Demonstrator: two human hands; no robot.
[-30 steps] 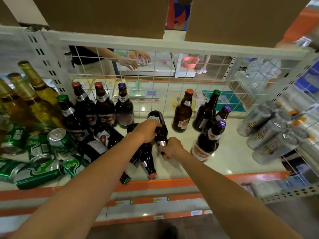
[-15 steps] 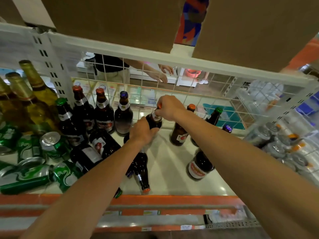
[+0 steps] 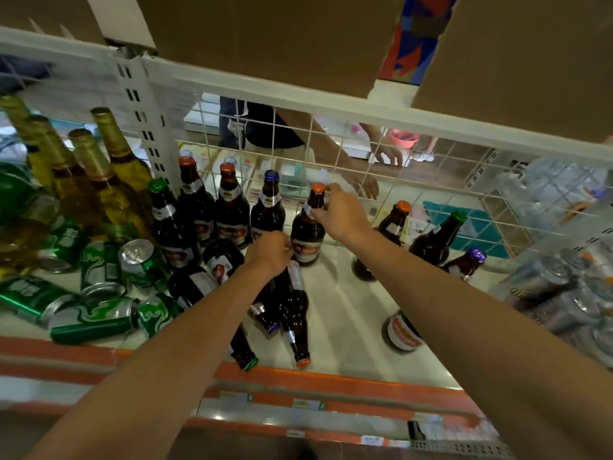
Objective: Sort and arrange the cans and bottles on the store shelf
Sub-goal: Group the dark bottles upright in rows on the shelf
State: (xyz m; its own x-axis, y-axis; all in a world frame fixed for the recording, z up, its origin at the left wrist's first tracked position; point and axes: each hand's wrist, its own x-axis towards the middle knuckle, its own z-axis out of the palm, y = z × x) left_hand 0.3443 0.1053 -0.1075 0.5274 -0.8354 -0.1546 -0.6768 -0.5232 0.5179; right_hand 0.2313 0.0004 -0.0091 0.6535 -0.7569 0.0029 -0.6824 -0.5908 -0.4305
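At 6 o'clock, smooth brown glass bottles point(image 3: 293, 313) are left lying on the glossy shelf point(image 3: 348, 310). The left hand point(image 3: 268, 252) is curled by the orange-capped bottle point(image 3: 306, 237); its grip can't be told. The neck is pinched by the right hand point(image 3: 341, 214). Held sideways a second ago, it's now stood upright at 12 o'clock.

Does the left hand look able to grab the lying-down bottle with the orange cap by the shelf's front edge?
Probably yes. The left hand is right at the base end of the orange-capped lying bottle, and nothing lies on top of it. Whether that hand holds something is unclear.
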